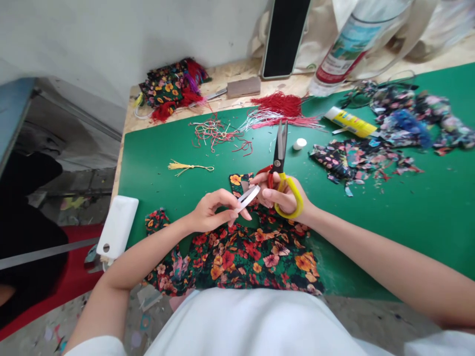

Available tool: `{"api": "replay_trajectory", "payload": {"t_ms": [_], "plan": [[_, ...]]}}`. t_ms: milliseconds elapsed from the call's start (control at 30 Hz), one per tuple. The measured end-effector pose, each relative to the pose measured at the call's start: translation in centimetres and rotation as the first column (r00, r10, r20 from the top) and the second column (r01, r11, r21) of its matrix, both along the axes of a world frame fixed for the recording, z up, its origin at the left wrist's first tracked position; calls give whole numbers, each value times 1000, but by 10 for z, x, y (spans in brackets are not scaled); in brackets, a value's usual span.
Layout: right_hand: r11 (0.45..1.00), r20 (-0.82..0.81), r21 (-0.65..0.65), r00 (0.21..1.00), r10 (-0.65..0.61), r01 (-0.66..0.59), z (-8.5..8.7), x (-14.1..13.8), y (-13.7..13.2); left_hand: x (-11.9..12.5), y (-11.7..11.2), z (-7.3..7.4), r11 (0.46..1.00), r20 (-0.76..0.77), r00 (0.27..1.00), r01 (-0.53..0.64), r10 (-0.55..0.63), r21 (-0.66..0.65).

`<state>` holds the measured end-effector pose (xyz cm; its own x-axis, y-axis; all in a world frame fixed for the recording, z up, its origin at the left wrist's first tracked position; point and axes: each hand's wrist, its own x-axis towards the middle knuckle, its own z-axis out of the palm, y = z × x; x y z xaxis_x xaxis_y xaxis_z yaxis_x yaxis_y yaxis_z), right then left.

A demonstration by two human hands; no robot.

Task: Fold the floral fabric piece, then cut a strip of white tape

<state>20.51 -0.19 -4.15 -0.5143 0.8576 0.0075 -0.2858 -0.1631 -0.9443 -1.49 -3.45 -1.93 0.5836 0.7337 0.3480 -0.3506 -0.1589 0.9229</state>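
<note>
My left hand (pixel 217 210) pinches a thin white band (pixel 249 197), bent into a narrow loop like a slim roll of tape. The fingertips of my right hand (pixel 284 195) are at the band's far end. My right hand also holds scissors (pixel 279 163) with one red and one yellow handle; their blades point away from me, slightly apart. Below both hands, floral fabric (pixel 256 257) with red and orange flowers on black and green lies along the table's near edge. Just beyond my left hand lies a yellow tassel (pixel 189 167).
On the green mat (pixel 166 193) are loose threads (pixel 213 132), red tassel strands (pixel 278 105), a white cap (pixel 300 144), a yellow glue tube (pixel 351 122) and fabric scraps (pixel 345 160). A phone (pixel 285 37) and a bottle (pixel 345 49) stand behind. A white power bank (pixel 118 226) sits at the left edge.
</note>
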Motion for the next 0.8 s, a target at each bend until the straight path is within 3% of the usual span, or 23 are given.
{"api": "replay_trajectory", "payload": {"t_ms": [167, 267, 467, 667, 800], "plan": [[999, 94, -18, 995, -27, 29, 14, -1, -1, 2, 0, 2, 994, -6, 999, -46, 46, -98], [998, 124, -4, 991, -56, 56, 22, -2, -2, 1, 2, 1, 987, -107, 992, -86, 72, -134], [995, 40, -63, 996, -79, 81, 10, -4, 1, -4, 7, 5, 992, -344, 930, -117, 127, 51], [988, -124, -126, 987, -102, 86, 10, -7, 4, -4, 9, 12, 987, -304, 944, -89, 126, 132], [985, -115, -149, 988, -105, 88, 19, -10, 3, -3, 8, 8, 969, -198, 958, -171, 205, 178]]}}
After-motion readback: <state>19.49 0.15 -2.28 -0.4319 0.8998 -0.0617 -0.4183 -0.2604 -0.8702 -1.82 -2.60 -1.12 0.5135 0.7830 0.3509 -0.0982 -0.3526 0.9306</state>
